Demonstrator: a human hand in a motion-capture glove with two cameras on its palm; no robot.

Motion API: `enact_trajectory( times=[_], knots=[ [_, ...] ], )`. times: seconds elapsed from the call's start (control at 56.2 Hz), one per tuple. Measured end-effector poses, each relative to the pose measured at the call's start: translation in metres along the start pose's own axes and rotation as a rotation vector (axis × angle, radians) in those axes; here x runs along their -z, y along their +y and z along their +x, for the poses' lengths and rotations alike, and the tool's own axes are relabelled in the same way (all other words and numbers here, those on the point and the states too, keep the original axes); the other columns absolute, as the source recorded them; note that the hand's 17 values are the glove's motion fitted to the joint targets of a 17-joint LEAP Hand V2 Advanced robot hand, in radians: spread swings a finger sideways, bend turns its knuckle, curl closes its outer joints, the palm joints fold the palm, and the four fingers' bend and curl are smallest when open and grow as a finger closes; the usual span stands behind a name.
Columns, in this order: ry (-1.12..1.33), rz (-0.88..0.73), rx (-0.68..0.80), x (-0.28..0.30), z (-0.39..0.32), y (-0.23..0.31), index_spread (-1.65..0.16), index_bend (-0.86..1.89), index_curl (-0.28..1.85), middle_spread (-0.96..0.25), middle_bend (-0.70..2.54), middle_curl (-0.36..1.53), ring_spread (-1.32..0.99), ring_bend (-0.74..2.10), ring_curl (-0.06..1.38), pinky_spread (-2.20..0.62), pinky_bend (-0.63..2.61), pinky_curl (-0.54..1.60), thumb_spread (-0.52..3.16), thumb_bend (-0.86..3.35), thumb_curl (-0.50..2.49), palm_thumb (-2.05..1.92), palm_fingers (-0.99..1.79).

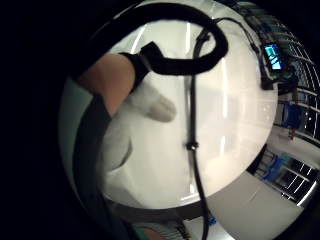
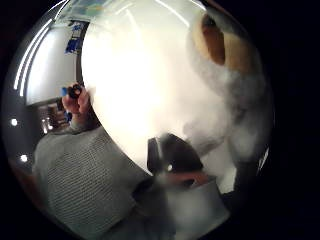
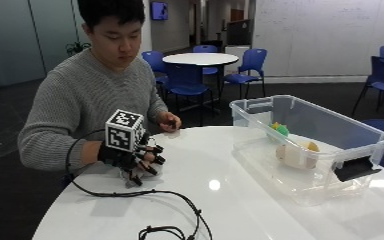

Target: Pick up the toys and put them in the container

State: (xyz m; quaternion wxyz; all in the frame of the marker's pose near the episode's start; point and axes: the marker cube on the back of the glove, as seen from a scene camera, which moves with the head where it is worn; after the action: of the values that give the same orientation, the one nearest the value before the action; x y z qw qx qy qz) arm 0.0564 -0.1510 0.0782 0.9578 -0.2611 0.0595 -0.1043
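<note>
In the outside view my gloved right hand (image 3: pixel 133 157) hovers just above the white table (image 3: pixel 245 200), near the edge in front of the person. Its fingers hang loosely curled and hold nothing. A clear plastic container (image 3: pixel 258 117) stands on the table's right side, well apart from the hand. Inside it lie a cream and tan toy (image 3: pixel 295 155) and a green and yellow toy (image 3: pixel 278 130). Both palm views show mostly bare white tabletop (image 1: pixel 225 125) (image 2: pixel 140 75), with nothing held in front of the palm.
The person's bare left hand (image 3: pixel 170 123) rests at the table's far edge and pinches a small dark thing (image 2: pixel 75 91). A black latch (image 3: pixel 356 169) hangs on the container's near right end. Blue chairs (image 3: pixel 245 67) and a round table (image 3: pixel 198 59) stand behind.
</note>
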Motion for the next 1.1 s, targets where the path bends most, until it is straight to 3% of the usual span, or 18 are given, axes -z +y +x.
enact_trajectory(
  times=[0.285, 0.374, 0.481, 0.587, 0.783, 0.961, 1.104],
  knots=[
    [0.112, 0.109, -0.042, -0.008, 0.005, -0.007, -0.37, 0.08, 0.17, -0.13, 0.16, 0.24, -0.21, 0.82, 0.49, -0.08, 1.31, 0.39, 1.37, 0.08, 0.38, 0.29, 0.01],
    [0.108, 0.176, -0.043, -0.007, 0.005, -0.013, -0.38, 0.08, 0.14, -0.14, 0.19, 0.25, -0.30, 1.01, 0.51, -0.26, 1.37, 0.38, 1.48, 0.15, 0.42, 0.39, 0.33],
    [0.110, 0.244, -0.012, 0.003, 0.004, -0.024, -0.38, 0.13, 0.15, -0.18, 0.33, 0.31, -0.38, 1.04, 0.54, -0.34, 1.32, 0.39, 1.38, 0.19, 0.51, 0.53, 0.47],
    [0.086, 0.319, 0.014, 0.067, 0.003, -0.031, -0.40, 0.24, 0.18, -0.22, 0.48, 0.38, -0.43, 1.15, 0.58, -0.38, 1.23, 0.38, 1.20, 0.22, 0.63, 0.67, 0.80],
    [0.098, 0.542, 0.066, 0.216, -0.010, -0.026, -0.40, 0.54, 0.31, -0.24, 0.61, 0.48, -0.47, 1.18, 0.63, -0.42, 1.07, 0.38, 0.92, 0.21, 0.79, 0.69, 1.04],
    [0.082, 0.534, 0.104, 0.239, -0.019, -0.042, -0.37, 0.65, 0.43, -0.23, 0.67, 0.57, -0.47, 1.21, 0.68, -0.43, 1.06, 0.42, 0.71, 0.21, 0.92, 0.67, 1.02],
    [0.003, 0.502, 0.251, 0.264, -0.058, -0.087, -0.35, 0.68, 0.49, -0.23, 0.70, 0.63, -0.48, 1.23, 0.70, -0.44, 1.08, 0.45, 0.57, 0.22, 1.02, 0.66, 0.97]
  ],
)
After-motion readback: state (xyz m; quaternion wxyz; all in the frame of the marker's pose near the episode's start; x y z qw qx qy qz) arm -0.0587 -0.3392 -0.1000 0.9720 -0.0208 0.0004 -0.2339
